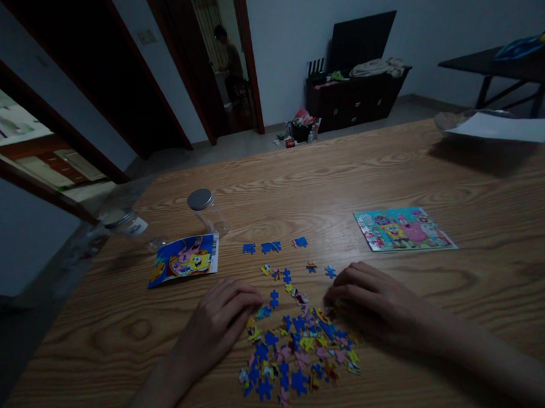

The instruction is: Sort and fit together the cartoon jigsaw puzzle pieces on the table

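Head view: looks forward and down across a wood-grain table (435,177), with both forearms entering from the bottom edge.
Hands: the left hand (219,322) and right hand (373,299) lie apart, palms down and fingers curled, on either side of the pile.
Left hand: its fingertips sit just beside the upper pieces and seem to hold nothing.
Right hand: its fingertips reach the pile's edge; whether they pinch a piece cannot be told.
Jigsaw pieces: a loose heap of small pieces (294,355) lies between and below the hands, and a few blue ones sit in a short row above it.
Handling: they look light, thin and stiff, likely cardboard, and flat on the table they may slide; the easiest hold is a pinch at the edges of a lone piece.
Nearby: a printed puzzle card (183,260) lies left, a picture sheet (404,229) right, and two clear jars with metal lids (206,210) stand or lie beyond.
Hidden: the pieces under the heap and those behind the right fingers are hard to make out in the dim light.
Background: a person (231,60) stands in a far doorway, blurred.
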Demonstrator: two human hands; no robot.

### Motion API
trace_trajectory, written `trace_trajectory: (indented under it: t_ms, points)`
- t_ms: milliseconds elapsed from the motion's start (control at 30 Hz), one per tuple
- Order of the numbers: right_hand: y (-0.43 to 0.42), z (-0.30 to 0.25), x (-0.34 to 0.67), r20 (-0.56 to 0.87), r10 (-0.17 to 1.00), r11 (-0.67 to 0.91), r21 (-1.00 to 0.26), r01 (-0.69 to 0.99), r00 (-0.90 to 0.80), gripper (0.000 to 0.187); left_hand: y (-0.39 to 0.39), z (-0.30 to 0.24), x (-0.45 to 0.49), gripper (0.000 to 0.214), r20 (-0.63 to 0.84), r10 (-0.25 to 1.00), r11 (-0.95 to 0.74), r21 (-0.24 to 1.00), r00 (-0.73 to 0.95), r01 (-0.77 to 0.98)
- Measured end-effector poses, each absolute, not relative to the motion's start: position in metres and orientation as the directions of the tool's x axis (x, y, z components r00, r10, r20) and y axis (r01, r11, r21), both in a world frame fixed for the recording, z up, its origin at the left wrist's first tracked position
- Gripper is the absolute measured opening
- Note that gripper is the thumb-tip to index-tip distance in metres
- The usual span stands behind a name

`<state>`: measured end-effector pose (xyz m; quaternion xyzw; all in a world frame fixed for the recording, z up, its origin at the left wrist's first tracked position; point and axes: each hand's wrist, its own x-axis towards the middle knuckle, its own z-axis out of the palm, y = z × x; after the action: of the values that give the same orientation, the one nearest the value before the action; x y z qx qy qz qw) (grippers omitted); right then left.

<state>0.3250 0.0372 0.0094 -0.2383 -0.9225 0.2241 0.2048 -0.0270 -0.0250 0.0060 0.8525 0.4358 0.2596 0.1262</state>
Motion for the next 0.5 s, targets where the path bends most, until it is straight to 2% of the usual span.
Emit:
trace_trajectory:
  t_ms: [133, 333, 400, 500]
  points:
    - [0.038, 0.004, 0.331, 0.346, 0.486, 0.842, -0.432, 0.323, -0.803, 0.022, -0.027, 0.007, -0.027, 0.022, 0.349, 0.788, -0.616, 0.422, 0.508, 0.665]
    - [0.042, 0.0, 0.338, 0.366, 0.482, 0.852, -0.408, 0.329, -0.796, 0.022, -0.028, 0.006, -0.029, 0.023, 0.337, 0.789, -0.614, 0.424, 0.513, 0.665]
    - [0.045, -0.003, 0.339, 0.357, 0.502, 0.843, -0.406, 0.353, -0.788, 0.022, -0.031, 0.006, -0.027, 0.024, 0.329, 0.796, -0.605, 0.46, 0.509, 0.65]
    - [0.048, -0.008, 0.34, 0.362, 0.554, 0.812, -0.43, 0.393, -0.75, 0.019, -0.038, 0.01, -0.017, 0.025, 0.291, 0.834, -0.54, 0.601, 0.469, 0.589]
